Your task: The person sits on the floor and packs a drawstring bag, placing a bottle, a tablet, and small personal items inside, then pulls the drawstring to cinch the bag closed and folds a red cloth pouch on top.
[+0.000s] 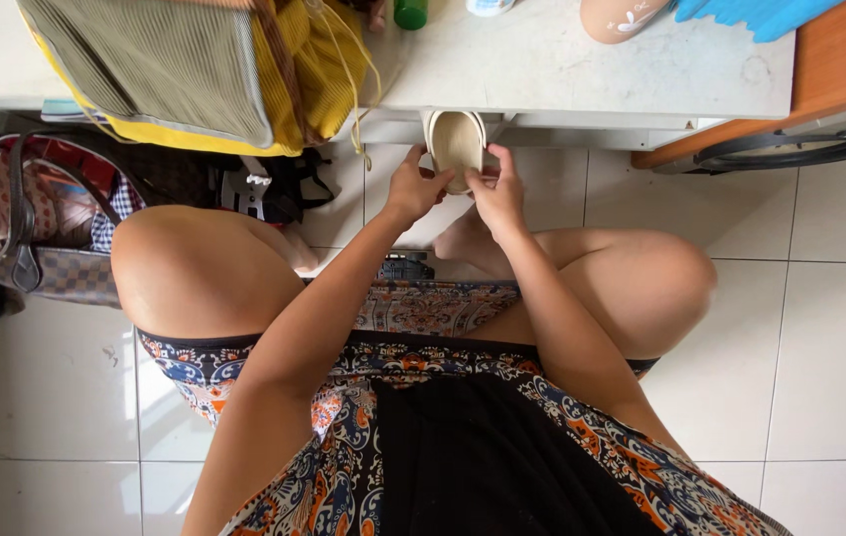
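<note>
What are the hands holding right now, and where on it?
Both hands hold a cream slipper: left hand on its left edge, right hand on its right edge and lower end.

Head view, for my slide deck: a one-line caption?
Both hands, left and right, hold a cream shoe below a white table.

No packages, labels, signs or screens in view

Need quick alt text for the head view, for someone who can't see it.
Seen from above, a seated person's left hand and right hand together hold a cream shoe sole at the edge of a white table. A yellow and olive bag lies on the table, over white floor tiles.
</note>
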